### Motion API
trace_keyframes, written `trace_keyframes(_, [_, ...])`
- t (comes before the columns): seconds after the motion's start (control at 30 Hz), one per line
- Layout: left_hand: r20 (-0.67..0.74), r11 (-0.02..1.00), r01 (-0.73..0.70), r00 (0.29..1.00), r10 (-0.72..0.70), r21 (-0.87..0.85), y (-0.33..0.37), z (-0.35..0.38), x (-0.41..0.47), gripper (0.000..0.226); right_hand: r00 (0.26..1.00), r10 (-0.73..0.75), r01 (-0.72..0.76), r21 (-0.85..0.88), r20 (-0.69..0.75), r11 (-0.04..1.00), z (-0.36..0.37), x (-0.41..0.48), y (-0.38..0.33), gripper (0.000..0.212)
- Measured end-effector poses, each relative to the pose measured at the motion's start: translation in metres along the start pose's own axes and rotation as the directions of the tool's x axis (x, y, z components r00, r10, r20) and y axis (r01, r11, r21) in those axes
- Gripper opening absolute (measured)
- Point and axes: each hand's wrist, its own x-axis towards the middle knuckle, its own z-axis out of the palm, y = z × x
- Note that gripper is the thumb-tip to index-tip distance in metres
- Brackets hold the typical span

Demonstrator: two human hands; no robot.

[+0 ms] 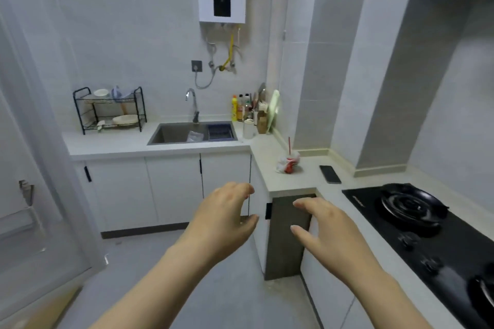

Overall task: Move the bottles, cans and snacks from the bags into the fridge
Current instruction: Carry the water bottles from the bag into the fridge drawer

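Kitchen corner, L-shaped table (120, 145): dish rack (109, 109) far left, sink (184, 133), crumpled white-red bag (288, 164) and phone (330, 174) right. Near, left hand (224, 219) and right hand (331, 230) hang mid-air, each grip released, holding nothing. No fridge or shopping bags in view; likely bottles, cans rigid, heavy, take round the body; snacks crushable, pinch the edge.

Glossy black hob (438, 232), metal sink (171, 133)

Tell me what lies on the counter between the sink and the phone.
Head view: a crumpled white-and-red bag with a red straw, on the counter between sink and phone.
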Motion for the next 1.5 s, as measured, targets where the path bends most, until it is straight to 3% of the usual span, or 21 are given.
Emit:
trace_keyframes(0.27, [0.117, 0.961, -0.229, 0.962, 0.248, -0.153, 0.130, 0.088, 0.026, 0.044, 0.934, 0.339, -0.337, 0.038, -0.114, 0.941, -0.059, -0.099, 0.103, 0.042])
trace_keyframes(0.73, [0.259, 0.820, -0.368, 0.822, 0.507, -0.438, 0.339, 0.216, -0.005, 0.036, 0.656, 0.704, -0.704, 0.116, -0.272, 0.701, -0.146, -0.278, 0.229, 0.038])
trace_keyframes(1.1, [0.341, 0.681, -0.439, 0.629, 0.699, -0.586, 0.449, 0.285, -0.014, 0.038, 0.372, 0.839, -0.859, 0.196, -0.397, 0.473, -0.189, -0.368, 0.269, 0.037])
trace_keyframes(1.5, [0.396, 0.520, -0.442, 0.346, 0.851, -0.731, 0.494, 0.341, -0.017, 0.039, 0.052, 0.901, -0.935, 0.296, -0.432, 0.195, -0.178, -0.409, 0.261, 0.039])
